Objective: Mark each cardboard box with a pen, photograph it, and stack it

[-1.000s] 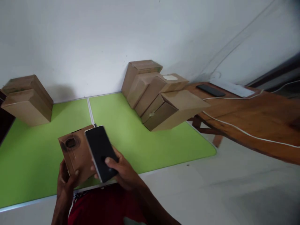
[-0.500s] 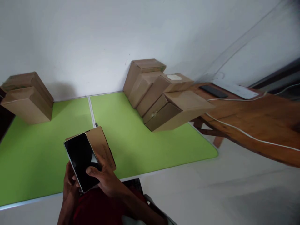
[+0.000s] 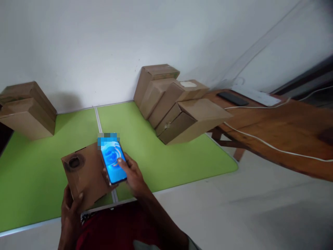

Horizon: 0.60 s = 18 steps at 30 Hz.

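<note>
At the far left, a pair of stacked brown cardboard boxes stood on the bright green desk against the white wall. Nearer the person, the left hand gripped the near corner of a flat brown cardboard carton with a round dark hole in its top face, thumb and fingers closed around its edge and holding it tilted just above the front edge of the desk. Just to its right, and overlapping the carton's right side, the right hand held a slim smartphone with a lit blue screen, fingers wrapped behind it and the thumb resting on the glass. The phone's long axis ran away from the person and slightly leftward, its top end pointing towards the wall. The carton lay left of the phone, so the left hand was nearer to it and the right hand nearer to the phone.

Farther right, a leaning cluster of brown cardboard boxes sat at the desk's back corner. Beyond it, a brown wooden bench carried a dark flat handset, a white power strip and a white cable.
</note>
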Each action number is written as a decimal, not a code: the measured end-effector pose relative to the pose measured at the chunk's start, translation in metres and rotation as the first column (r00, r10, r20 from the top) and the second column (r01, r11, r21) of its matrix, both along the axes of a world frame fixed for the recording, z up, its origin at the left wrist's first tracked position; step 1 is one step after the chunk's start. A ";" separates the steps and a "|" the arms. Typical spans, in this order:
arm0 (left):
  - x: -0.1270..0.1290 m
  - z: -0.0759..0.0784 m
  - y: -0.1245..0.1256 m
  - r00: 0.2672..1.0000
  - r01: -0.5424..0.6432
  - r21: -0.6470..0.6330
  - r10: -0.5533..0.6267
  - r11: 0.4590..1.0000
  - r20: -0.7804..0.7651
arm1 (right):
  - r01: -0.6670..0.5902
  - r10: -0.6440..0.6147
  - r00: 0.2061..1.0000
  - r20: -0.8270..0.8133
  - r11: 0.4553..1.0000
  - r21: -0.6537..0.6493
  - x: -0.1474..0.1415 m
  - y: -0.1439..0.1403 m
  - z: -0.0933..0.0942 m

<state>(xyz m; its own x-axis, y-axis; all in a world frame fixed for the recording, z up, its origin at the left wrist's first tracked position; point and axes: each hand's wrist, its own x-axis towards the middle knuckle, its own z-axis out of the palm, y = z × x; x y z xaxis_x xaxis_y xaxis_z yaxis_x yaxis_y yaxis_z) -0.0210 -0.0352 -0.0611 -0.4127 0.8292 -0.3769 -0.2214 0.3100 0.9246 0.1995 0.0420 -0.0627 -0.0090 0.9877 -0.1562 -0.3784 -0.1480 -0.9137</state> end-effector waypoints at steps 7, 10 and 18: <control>-0.017 -0.007 0.001 0.999 0.030 -0.013 -0.030 0.999 -0.012 | 0.251 -0.283 0.766 0.577 0.958 0.136 0.065 0.064 -0.051; -0.015 -0.009 0.001 1.000 0.013 0.005 -0.013 1.000 0.027 | 0.262 -0.283 0.687 0.669 0.956 0.136 0.072 0.071 -0.066; -0.020 -0.017 0.001 0.998 0.049 -0.040 -0.050 0.998 -0.034 | 0.238 -0.262 0.422 0.868 0.956 0.173 0.077 0.060 -0.074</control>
